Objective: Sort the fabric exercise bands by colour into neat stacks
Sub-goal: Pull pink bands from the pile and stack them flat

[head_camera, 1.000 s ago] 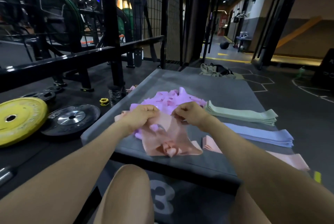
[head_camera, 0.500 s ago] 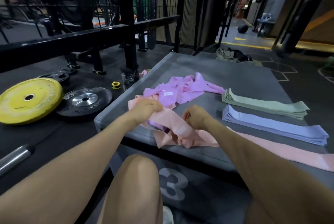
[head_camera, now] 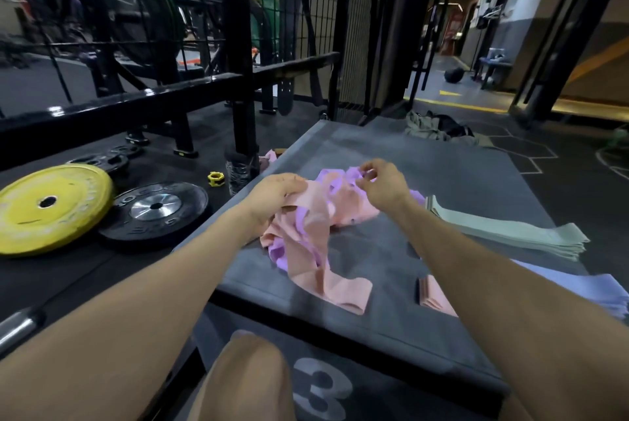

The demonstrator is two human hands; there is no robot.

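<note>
Left arm: stretched forward over the worktop.
Left hand: fingers curled, gripping a pink band that trails toward the near edge.
Right arm: reaches in from the right, wrist bent.
Right hand: raised, fingertips pinching a purple band at the top of the tangled pile.
Green stack: flat, to the right.
Lilac stack: nearer, partly hidden by the forearm.
Pink stack: at the near edge.

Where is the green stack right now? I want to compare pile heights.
In the head view, the green stack lies at the right of the grey platform, beyond the lilac stack and just right of the right hand.
</note>
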